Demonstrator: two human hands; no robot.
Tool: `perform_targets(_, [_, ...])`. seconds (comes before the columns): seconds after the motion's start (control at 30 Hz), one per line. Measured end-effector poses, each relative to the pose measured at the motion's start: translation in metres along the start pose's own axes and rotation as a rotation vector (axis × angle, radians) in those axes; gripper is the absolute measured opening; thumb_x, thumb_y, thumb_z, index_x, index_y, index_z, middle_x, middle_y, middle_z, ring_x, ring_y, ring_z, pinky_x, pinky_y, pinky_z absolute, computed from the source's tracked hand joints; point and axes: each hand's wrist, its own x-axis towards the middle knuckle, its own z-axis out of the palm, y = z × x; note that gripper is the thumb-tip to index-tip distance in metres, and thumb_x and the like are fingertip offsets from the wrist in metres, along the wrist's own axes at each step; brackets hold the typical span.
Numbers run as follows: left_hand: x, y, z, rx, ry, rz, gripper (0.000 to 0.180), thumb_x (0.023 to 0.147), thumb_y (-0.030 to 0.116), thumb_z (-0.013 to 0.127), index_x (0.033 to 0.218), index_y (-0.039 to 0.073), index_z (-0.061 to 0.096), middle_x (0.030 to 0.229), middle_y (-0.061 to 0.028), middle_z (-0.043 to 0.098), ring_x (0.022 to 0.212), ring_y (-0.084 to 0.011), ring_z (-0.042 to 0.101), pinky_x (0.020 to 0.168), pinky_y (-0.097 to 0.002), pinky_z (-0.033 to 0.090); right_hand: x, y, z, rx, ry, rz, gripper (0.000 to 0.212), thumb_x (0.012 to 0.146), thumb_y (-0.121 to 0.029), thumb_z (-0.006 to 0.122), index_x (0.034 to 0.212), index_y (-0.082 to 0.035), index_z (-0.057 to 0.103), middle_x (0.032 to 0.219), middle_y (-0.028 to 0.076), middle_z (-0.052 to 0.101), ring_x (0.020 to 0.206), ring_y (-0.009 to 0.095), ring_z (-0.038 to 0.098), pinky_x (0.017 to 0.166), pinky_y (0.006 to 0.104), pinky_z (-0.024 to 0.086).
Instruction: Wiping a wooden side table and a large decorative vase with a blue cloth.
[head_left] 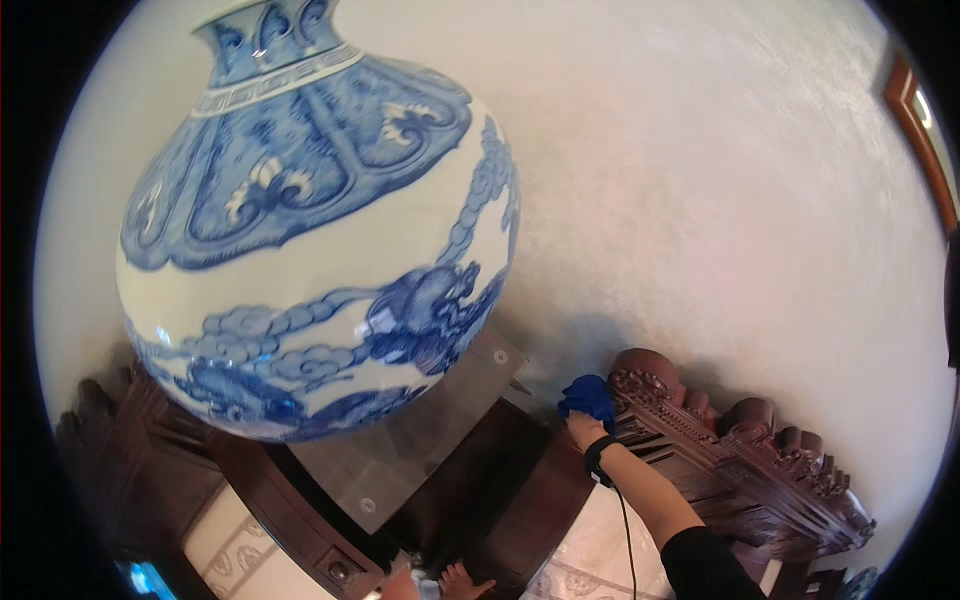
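My right hand (pixel 585 430) is closed around a bunched blue cloth (pixel 588 397), pressed to the end of a carved dark wooden chair back (pixel 690 425) by the wall. A black band with a thin cord hanging from it circles that wrist. At the lower edge, my left hand (pixel 465 582) lies on dark wood with its fingers apart and nothing visible in it. Part of that hand is cut off by the frame. Just left of it is a pale pinkish object (pixel 402 580) that I cannot make out.
A large blue-and-white porcelain vase (pixel 320 230) fills the upper left, standing on a clear plate (pixel 370 470) over dark wood. More carved wooden furniture (pixel 130 450) is at left. Patterned pale cushions (pixel 240 545) lie below. A wooden frame (pixel 915 130) hangs at far right.
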Motion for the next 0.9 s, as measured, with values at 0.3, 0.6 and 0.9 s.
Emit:
perform_targets(0.3, [0.006, -0.001, -0.007, -0.034, -0.192, -0.089, 0.12, 0.069, 0.073, 0.057, 0.145, 0.0, -0.001, 0.149, -0.0262, -0.002, 0.137, -0.0441, -0.001, 0.11, -0.0534, 0.007, 0.033, 0.035, 0.137, -0.552, -0.011, -0.059, 0.04, 0.085, -0.004, 0.045, 0.125, -0.001, 0.051, 0.123, 0.022, 0.053, 0.116, 0.035, 0.05, 0.098, 0.0406, 0.04])
perform_targets(0.6, [0.032, -0.039, 0.025, 0.077, 0.066, -0.065, 0.11, 0.062, 0.077, 0.058, 0.133, -0.001, 0.026, 0.125, -0.023, 0.036, 0.116, -0.0417, 0.037, 0.099, -0.0559, 0.027, -0.009, 0.018, 0.099, -0.139, 0.093, -0.195, 0.045, 0.083, -0.003, 0.047, 0.129, -0.005, 0.049, 0.128, 0.021, 0.049, 0.119, 0.035, 0.047, 0.1, 0.041, 0.038])
perform_targets(0.9, [0.027, -0.018, 0.011, 0.067, 0.053, -0.04, 0.109, 0.065, 0.075, 0.058, 0.135, 0.0, 0.023, 0.128, -0.0224, 0.033, 0.119, -0.0428, 0.034, 0.099, -0.0559, 0.026, -0.132, 0.007, -0.08, 0.087, 0.196, -0.376, 0.051, 0.081, -0.003, 0.049, 0.132, -0.009, 0.047, 0.133, 0.021, 0.045, 0.121, 0.036, 0.045, 0.101, 0.0414, 0.036])
